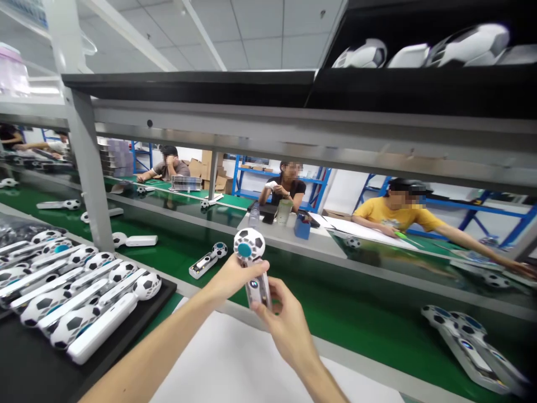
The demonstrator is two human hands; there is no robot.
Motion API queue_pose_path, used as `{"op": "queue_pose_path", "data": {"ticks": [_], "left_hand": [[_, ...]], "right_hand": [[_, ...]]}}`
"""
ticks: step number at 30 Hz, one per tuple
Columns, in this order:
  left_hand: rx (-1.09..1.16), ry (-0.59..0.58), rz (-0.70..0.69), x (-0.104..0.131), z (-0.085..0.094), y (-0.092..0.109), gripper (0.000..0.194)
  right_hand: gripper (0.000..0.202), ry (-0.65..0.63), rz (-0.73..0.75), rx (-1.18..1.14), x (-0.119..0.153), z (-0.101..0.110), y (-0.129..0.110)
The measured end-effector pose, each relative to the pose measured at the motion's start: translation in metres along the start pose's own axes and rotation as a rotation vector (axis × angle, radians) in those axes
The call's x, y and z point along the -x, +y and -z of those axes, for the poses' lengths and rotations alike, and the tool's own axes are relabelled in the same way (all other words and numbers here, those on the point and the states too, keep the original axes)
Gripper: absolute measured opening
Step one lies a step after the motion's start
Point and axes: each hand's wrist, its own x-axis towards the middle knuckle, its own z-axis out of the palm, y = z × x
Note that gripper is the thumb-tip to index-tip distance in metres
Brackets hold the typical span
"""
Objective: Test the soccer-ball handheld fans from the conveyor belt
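Observation:
Both my hands hold up a white handheld fan point(249, 245) with a round, football-patterned head and a blue disc at its centre. My left hand point(239, 275) is closed on the neck and upper handle, its thumb lying across the front. Lower down, my right hand point(285, 313) grips the handle from the right, with the thumb near the bottom. A small lit display point(254, 284) shows on the handle between the two hands. Below my wrists lies a white sheet point(226, 358) on the bench.
At left, a black tray point(138, 313) holds rows of similar fans. A green conveyor belt point(335, 313) crosses ahead, carrying an open-handled fan point(207, 260) and more fans point(465, 347) at right. Overhead runs a shelf point(268, 120); a grey post point(90, 168) stands left. Several people sit opposite.

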Motion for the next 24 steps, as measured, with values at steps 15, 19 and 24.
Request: {"op": "queue_pose_path", "data": {"ticks": [15,19,24], "left_hand": [[-0.992,0.278,0.178,-0.052,0.079,-0.109,0.055],[-1.018,0.303,0.2,-0.055,0.09,-0.136,0.053],[-0.753,0.291,0.255,-0.066,0.098,-0.129,0.037]], "right_hand": [[0.041,0.12,-0.331,-0.452,-0.036,0.057,0.065],[0.039,0.118,-0.42,-0.57,-0.039,0.069,0.077],[0.034,0.186,-0.549,-0.355,-0.041,0.089,0.103]]}}
